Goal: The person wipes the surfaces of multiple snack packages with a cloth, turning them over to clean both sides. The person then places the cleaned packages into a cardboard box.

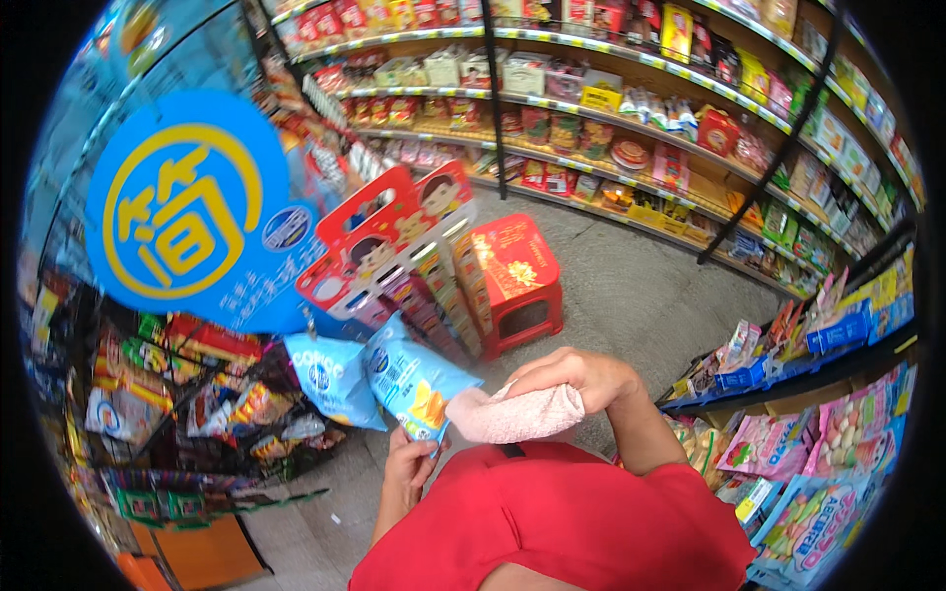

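Note:
In my left hand [412, 459] is the lower corner of a light-blue bag of potato chips [414, 377], pinched between thumb and fingers. A second blue chip bag [329, 377] hangs just to its left, below a large round blue sign board [192, 207]. My right hand [573, 377] grips a pale pink cloth [517, 414], folded into a pad. One end of the cloth lies against or right beside the chip bag's right edge; whether they touch is hard to tell.
A red plastic stool [517, 258] stands on the concrete floor [635, 273] beyond my hands. Red-topped hanging card displays [392, 236] lean beside it. Snack racks [214, 384] line the left, stocked shelves [576, 140] the far side. Candy bags [768, 443] hang close on the right.

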`<state>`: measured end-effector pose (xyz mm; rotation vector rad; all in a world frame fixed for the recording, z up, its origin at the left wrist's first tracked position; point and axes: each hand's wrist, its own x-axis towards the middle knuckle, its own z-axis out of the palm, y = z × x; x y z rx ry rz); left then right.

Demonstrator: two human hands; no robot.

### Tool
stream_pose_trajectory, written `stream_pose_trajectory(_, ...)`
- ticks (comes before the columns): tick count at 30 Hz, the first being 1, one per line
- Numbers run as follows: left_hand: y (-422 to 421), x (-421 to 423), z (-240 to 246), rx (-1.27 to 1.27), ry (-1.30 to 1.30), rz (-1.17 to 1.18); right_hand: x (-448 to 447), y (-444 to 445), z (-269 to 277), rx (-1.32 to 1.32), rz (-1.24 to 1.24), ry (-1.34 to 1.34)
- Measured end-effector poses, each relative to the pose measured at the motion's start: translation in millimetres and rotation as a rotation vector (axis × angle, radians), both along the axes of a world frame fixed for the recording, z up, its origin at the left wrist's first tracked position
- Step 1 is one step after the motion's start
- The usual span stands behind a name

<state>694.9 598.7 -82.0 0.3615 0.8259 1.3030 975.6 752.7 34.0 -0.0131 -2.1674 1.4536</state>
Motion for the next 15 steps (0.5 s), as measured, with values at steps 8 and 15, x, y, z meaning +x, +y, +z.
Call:
stream_pose_trajectory(8, 12.3, -10.9, -76.6, -0.275, 0.012, 0.211, 29.2, 12.4, -10.9, -0.041, -0.086, 0.035)
stream_pose_trajectory(15, 32.1, -40.7, -179.4, -0.493, -0.062, 0.386, 64.0, 6.8, -27.6, -0.334, 0.021, -0.135)
